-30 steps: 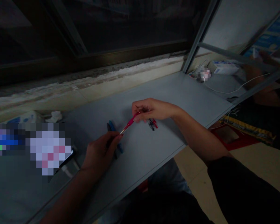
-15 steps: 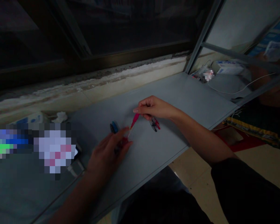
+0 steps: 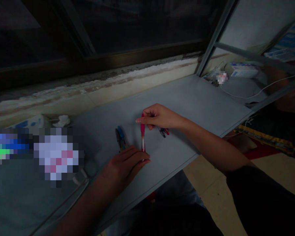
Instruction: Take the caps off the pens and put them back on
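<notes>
A pink-red pen (image 3: 143, 141) with a clear barrel stands nearly upright over the desk, between my two hands. My right hand (image 3: 156, 116) pinches its pink upper part between thumb and fingers. Down at its lower end, my left hand (image 3: 130, 161) has its fingertips closed round the pen. Left of it on the desk lie a blue pen (image 3: 121, 131) and a dark pen (image 3: 117, 135), their near ends partly hidden behind my left hand. Below my right hand is a small group of pen parts, dark (image 3: 162, 132) and red (image 3: 166, 131), partly covered.
The grey desk (image 3: 186, 95) runs along a window ledge (image 3: 100, 85). At left are a blurred-out item (image 3: 56, 157), crumpled tissue (image 3: 61, 120) and a white cable (image 3: 81, 178). A metal frame (image 3: 248, 55) crosses at right, with another person's arm (image 3: 275, 82) beyond it.
The pen has swung from slanted to nearly upright. My left hand has moved right and slightly down with its lower end, uncovering more of the blue and dark pens; my right hand shifted slightly left.
</notes>
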### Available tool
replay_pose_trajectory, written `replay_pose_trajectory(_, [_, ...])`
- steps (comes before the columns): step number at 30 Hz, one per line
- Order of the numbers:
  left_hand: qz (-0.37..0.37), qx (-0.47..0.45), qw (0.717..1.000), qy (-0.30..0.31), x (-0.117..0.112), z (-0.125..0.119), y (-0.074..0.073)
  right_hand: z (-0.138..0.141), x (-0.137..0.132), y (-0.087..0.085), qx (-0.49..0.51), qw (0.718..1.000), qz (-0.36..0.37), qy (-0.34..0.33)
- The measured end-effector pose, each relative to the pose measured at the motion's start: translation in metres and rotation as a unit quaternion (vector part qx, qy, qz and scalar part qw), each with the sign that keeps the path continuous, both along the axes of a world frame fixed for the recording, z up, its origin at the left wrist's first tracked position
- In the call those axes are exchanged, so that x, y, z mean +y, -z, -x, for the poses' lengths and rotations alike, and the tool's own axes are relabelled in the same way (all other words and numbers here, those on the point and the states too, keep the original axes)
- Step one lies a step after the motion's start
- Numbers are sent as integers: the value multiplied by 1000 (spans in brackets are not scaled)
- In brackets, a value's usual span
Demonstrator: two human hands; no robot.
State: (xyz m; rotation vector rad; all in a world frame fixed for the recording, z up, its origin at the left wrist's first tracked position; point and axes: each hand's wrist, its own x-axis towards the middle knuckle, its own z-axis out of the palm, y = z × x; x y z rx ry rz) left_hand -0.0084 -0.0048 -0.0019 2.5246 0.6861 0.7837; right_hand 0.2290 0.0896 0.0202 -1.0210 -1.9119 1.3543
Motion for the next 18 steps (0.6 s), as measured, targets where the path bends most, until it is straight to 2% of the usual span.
replay_pose_trajectory(18, [41, 15, 999, 7, -2, 4, 2, 7, -9, 1, -21, 999, -38, 1])
